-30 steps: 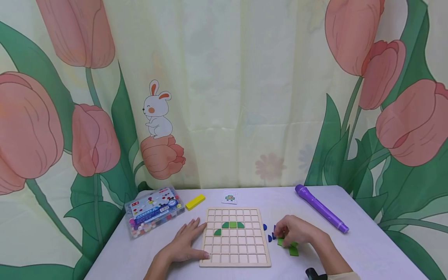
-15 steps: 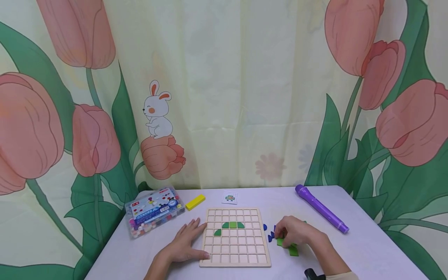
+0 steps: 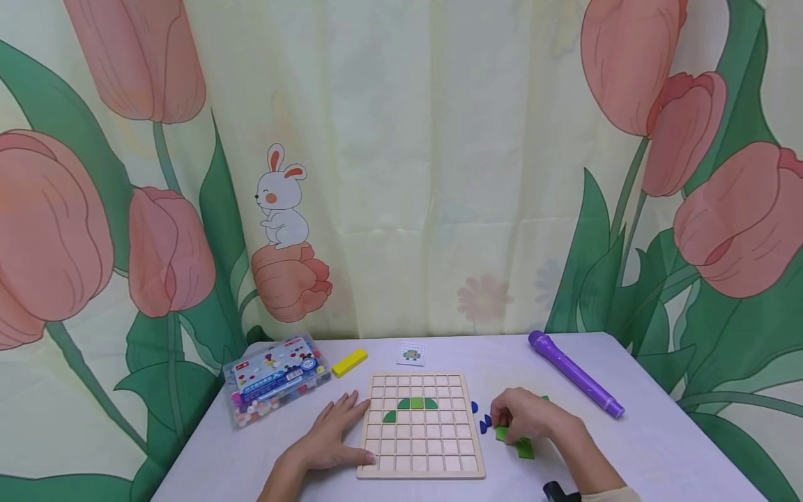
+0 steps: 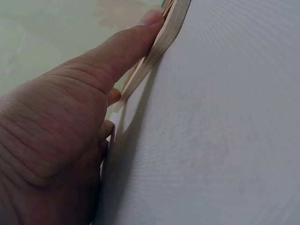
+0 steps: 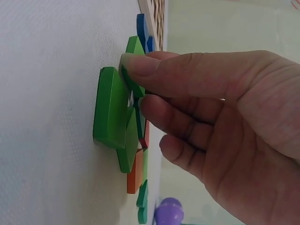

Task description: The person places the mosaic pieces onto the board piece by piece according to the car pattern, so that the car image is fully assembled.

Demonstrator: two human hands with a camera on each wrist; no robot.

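Observation:
A wooden grid board (image 3: 422,477) lies on the table, with green quarter-round pieces (image 3: 431,404) and a light green square (image 3: 417,403) in its cells. My left hand (image 3: 332,436) rests at its left side, fingers spread; in the left wrist view the thumb (image 4: 136,42) lies on the board's rim. My right hand (image 3: 530,413) is right of the board, over a group of loose pieces. In the right wrist view its thumb and forefinger pinch a green block (image 5: 134,44), partly hidden by the thumb. Another green block (image 5: 110,108) lies beside it.
Several blue pieces (image 3: 484,427) lie by the board's right edge. An orange block (image 5: 134,173) is among the loose pieces. Behind are a pattern card (image 3: 410,354), a yellow bar (image 3: 350,362), a clear bead box (image 3: 276,380) and a purple microphone-shaped stick (image 3: 577,374).
My right hand has shifted only slightly among the loose green pieces, and they have moved a little with it. My left hand and the board stay in place.

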